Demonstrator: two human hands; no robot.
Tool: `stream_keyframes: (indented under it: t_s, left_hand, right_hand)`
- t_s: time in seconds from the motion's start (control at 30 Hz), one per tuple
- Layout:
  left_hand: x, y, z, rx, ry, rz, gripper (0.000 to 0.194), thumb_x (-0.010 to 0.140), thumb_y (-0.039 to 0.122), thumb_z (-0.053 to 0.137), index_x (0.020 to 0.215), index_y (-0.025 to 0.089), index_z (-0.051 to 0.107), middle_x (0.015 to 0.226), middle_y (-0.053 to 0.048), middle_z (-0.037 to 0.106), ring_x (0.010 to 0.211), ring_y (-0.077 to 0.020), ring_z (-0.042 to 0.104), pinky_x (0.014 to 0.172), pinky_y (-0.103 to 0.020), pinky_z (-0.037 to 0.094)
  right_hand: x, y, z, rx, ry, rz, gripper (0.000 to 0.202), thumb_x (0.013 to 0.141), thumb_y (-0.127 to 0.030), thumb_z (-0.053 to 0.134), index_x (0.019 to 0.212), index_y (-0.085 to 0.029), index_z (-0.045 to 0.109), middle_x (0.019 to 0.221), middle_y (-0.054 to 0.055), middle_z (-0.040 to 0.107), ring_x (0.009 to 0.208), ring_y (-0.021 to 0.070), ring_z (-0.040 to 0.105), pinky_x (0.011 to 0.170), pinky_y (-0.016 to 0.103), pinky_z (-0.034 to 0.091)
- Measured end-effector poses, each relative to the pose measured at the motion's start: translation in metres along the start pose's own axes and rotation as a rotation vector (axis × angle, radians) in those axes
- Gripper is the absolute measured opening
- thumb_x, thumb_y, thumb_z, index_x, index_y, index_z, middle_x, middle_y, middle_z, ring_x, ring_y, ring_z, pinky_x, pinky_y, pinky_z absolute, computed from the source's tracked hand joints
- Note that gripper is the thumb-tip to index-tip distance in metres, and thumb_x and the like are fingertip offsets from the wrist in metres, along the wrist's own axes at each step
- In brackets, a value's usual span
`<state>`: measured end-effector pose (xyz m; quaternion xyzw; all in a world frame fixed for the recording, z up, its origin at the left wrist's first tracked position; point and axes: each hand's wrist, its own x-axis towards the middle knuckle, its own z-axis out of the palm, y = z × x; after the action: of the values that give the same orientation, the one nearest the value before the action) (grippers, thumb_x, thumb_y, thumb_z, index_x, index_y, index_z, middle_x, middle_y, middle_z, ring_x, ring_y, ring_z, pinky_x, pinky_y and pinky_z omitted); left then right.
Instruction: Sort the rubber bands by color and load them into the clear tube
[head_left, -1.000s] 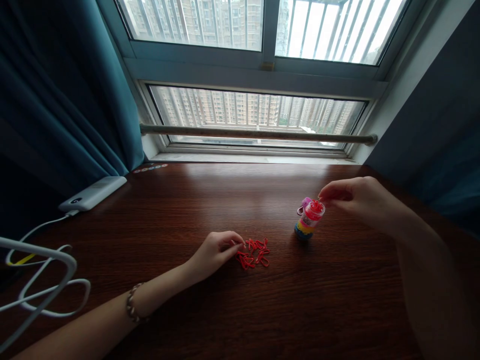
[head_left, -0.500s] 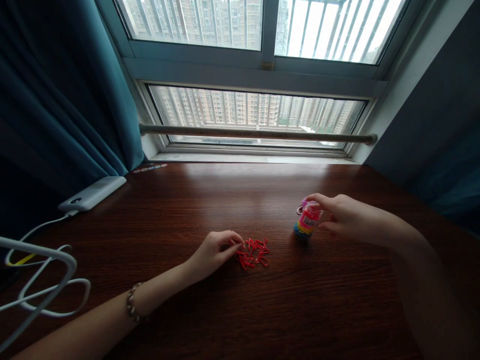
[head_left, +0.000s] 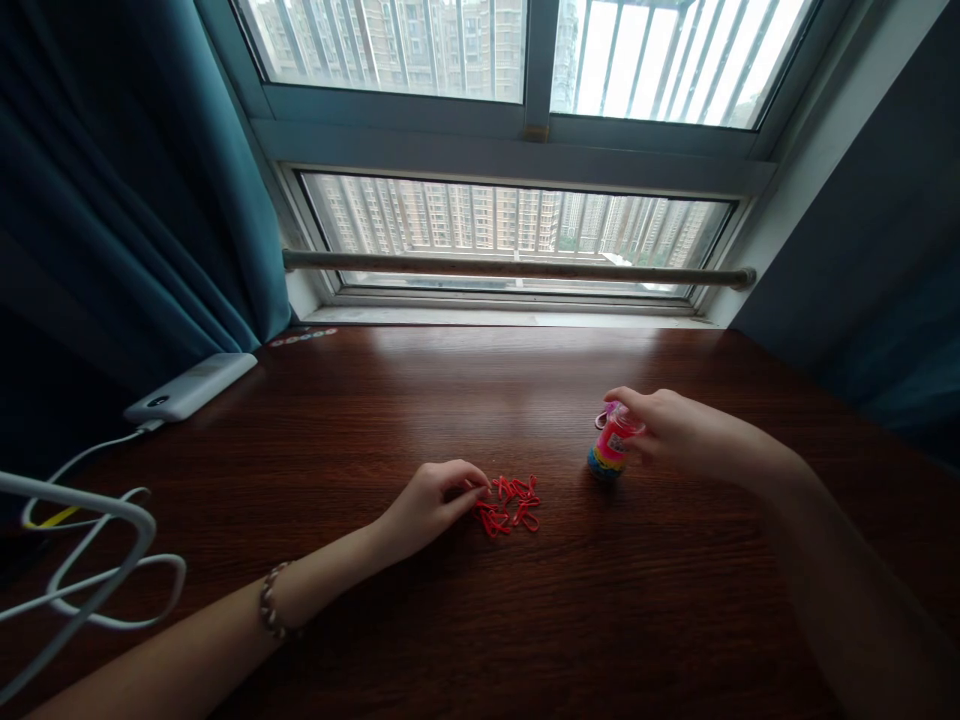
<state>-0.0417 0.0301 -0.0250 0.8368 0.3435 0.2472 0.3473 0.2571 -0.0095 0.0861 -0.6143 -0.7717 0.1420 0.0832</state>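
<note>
A small bottle (head_left: pixel 609 447) with pink, yellow and blue bands stands on the dark wooden table (head_left: pixel 420 400), right of the middle. My right hand (head_left: pixel 664 425) is at its upper right side, thumb and fingers closed around the neck area; a purple piece with a ring (head_left: pixel 601 420) shows just behind it. Several red looped pieces (head_left: pixel 517 500) lie in a loose ring on the table. At their left edge my left hand (head_left: pixel 435 500) has thumb and forefinger pinched together at a red piece; the fingertips hide most of it.
A white power bank (head_left: pixel 195 387) with a plugged-in cable lies at the left by the blue curtain (head_left: pixel 172 200). Thick white cables (head_left: pixel 112 580) loop at the left edge. A metal rail (head_left: pixel 487 266) runs across the window behind the table.
My right hand has shifted slightly left and its fingers have come closer in around the bottle. My left hand stays almost where it was.
</note>
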Motion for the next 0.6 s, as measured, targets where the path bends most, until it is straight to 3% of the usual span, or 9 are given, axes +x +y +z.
stream_keyframes:
  t_s: [0.17,0.4,0.6]
  left_hand:
    - [0.002,0.0,-0.005,0.044,-0.024,0.015,0.02,0.081,0.029,0.049,0.082,0.014,0.062,0.077,-0.004,0.062,0.068,-0.0123,0.055,0.063,-0.022,0.043]
    - [0.008,0.006,-0.018,0.085,-0.172,0.09,0.026,0.072,0.034,0.061,0.092,0.017,0.061,0.091,-0.004,0.06,0.084,-0.0157,0.053,0.075,-0.025,0.042]
    - [0.006,0.004,-0.017,0.139,-0.244,0.072,0.034,0.064,0.038,0.068,0.092,0.02,0.061,0.093,-0.003,0.055,0.087,-0.0171,0.049,0.075,-0.026,0.04]
  right_hand:
    - [-0.002,0.001,-0.008,0.002,0.029,-0.088,0.04,0.072,-0.017,0.055,0.112,-0.018,0.053,0.085,0.007,0.066,0.068,0.0159,0.062,0.059,0.021,0.044]
    - [-0.002,0.004,-0.014,0.023,0.013,-0.108,0.037,0.075,-0.018,0.051,0.112,-0.016,0.054,0.087,0.008,0.066,0.069,0.0158,0.063,0.062,0.023,0.047]
    - [-0.005,0.01,-0.017,0.067,0.058,-0.106,0.035,0.074,-0.02,0.053,0.108,-0.018,0.056,0.084,0.005,0.067,0.063,0.0144,0.063,0.059,0.023,0.048]
